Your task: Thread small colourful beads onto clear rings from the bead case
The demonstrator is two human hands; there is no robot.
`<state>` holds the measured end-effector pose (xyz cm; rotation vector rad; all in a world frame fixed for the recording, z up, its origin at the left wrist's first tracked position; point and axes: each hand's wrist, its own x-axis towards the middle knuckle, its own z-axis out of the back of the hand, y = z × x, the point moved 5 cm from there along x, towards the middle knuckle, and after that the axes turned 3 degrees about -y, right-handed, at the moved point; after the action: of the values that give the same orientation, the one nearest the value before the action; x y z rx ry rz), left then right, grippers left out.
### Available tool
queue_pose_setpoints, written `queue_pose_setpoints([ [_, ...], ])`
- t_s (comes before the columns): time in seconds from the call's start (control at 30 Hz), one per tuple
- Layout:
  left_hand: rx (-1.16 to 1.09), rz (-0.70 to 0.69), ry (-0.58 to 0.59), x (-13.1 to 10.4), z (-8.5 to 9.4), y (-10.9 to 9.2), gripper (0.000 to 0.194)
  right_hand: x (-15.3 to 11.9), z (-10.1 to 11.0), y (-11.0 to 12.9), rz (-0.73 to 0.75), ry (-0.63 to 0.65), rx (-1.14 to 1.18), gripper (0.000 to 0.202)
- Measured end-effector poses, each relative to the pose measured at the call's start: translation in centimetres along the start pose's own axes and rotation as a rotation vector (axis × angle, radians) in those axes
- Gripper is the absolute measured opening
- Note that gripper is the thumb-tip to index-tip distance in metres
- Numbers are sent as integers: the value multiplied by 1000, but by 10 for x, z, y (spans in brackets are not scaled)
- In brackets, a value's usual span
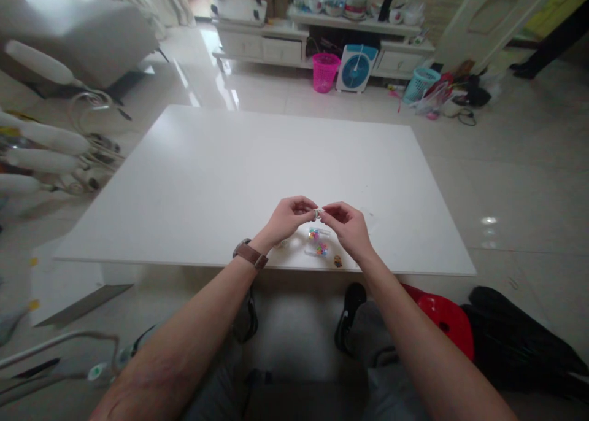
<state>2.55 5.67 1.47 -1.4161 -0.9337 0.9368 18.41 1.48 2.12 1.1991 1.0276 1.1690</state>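
My left hand (291,217), with a brown-strapped watch (251,253) on its wrist, pinches a small white-and-green piece (317,213) just above the table. The fingertips of my right hand (346,222) close on the same piece from the other side; its exact kind is too small to make out. Below them lie two clear holders with multicoloured bits, an upper one (315,233) and a lower one (322,250). A tiny yellow-and-dark figure (337,261) rests near the front edge. Small pale round items (280,243) sit beside my left wrist, partly hidden.
The white table (221,175) spreads out ahead. A red stool (444,320) stands at the lower right beside black cloth (515,347). Beyond the table are a pink basket (324,74), a blue fan (356,69) and a light-blue basket (421,84). A person's leg (552,46) shows far right.
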Motion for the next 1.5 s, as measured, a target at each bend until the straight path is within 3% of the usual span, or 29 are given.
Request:
queue_pose_setpoints([
  [0.37, 80, -45, -34, 3, -3, -4, 12, 2, 2, 1, 26, -74, -24, 33],
  [1.3, -51, -86, -47, 2, -4, -10, 17, -1, 2, 13, 74, -123, 2, 33],
  [1.5, -51, -60, -65, 2, -4, -8, 13, -1, 10, 15, 114, -226, -57, 28],
])
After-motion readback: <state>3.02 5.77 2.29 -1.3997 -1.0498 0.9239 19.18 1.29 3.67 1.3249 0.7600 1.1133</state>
